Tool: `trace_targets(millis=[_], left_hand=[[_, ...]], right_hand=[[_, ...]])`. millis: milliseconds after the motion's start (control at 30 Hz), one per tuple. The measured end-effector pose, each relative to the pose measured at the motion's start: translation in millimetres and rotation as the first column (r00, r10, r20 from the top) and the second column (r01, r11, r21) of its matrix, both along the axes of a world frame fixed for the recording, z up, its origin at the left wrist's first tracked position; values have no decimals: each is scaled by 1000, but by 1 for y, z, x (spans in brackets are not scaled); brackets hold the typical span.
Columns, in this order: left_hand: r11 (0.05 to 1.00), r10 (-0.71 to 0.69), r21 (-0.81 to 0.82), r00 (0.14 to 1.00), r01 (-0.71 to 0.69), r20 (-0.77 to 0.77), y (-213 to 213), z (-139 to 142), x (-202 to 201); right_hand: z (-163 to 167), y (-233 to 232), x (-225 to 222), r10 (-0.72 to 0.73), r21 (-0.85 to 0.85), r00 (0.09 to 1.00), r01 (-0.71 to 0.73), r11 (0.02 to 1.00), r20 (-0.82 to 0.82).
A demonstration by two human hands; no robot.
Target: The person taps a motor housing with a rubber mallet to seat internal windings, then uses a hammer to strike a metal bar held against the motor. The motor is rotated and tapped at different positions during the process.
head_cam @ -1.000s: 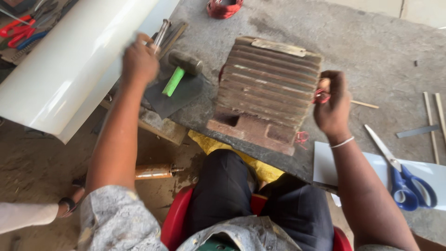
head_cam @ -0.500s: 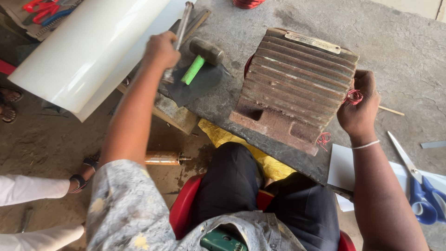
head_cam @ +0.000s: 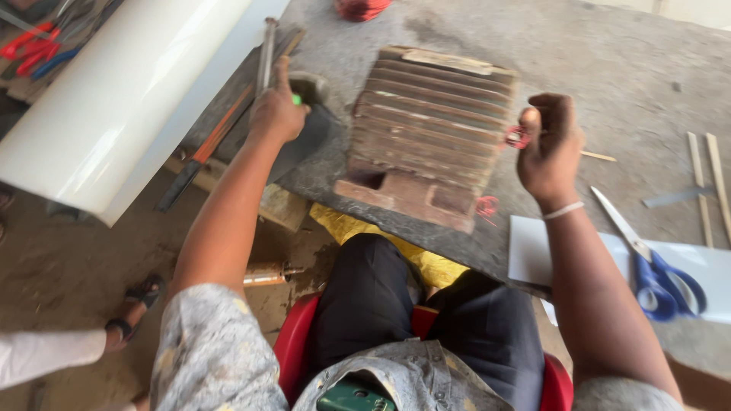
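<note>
A rusty, ribbed metal motor housing (head_cam: pixel 430 133) sits on the grey stone slab (head_cam: pixel 609 68) in front of me. My left hand (head_cam: pixel 278 114) is closed around a long metal rod (head_cam: pixel 265 49) that points away from me. It is just left of the housing, over a hammer with a green handle (head_cam: pixel 295 99). My right hand (head_cam: pixel 550 144) is at the housing's right side, its fingers pinched on a small red wire piece (head_cam: pixel 519 137). A thin wooden stick (head_cam: pixel 598 156) pokes out past that hand.
A big white roll (head_cam: pixel 129 91) lies at the left. Blue-handled scissors (head_cam: pixel 655 266) rest on a white sheet (head_cam: pixel 708 266) at the right, beside wooden strips (head_cam: pixel 708 175). A red wire coil (head_cam: pixel 362 7) sits at the top. Another person's sandalled foot (head_cam: pixel 133 304) is at lower left.
My left hand with the rod has moved nearer the housing and now covers most of the green handle. My right hand stays at the housing's right side.
</note>
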State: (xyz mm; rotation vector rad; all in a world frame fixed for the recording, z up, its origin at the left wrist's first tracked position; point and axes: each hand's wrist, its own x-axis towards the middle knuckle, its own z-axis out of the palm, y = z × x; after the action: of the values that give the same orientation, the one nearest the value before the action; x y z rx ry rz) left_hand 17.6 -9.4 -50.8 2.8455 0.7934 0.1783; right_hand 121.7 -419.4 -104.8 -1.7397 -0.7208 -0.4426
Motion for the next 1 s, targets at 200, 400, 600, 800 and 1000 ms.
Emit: trace_targets(millis=[200, 400, 600, 800, 1000], left_hand=[[920, -320, 161, 448, 358, 835, -38, 1, -76], [887, 44, -92, 116, 453, 992, -183, -1, -181], [364, -479, 77, 116, 928, 870, -250, -28, -206], [496, 284, -426, 323, 757, 903, -129, -15, -158], [-43, 135, -642, 641, 766, 756, -28, -24, -10]], right_hand=[[43, -2, -24, -89, 339, 937, -33, 940, 338], [71, -6, -181, 249, -225, 934, -194, 955, 255], [1, 27, -258, 793, 544, 602, -634, 550, -100], [-5, -32, -193, 267, 618, 714, 286, 732, -647], [-10, -9, -145, 470, 689, 559, 280, 668, -683]])
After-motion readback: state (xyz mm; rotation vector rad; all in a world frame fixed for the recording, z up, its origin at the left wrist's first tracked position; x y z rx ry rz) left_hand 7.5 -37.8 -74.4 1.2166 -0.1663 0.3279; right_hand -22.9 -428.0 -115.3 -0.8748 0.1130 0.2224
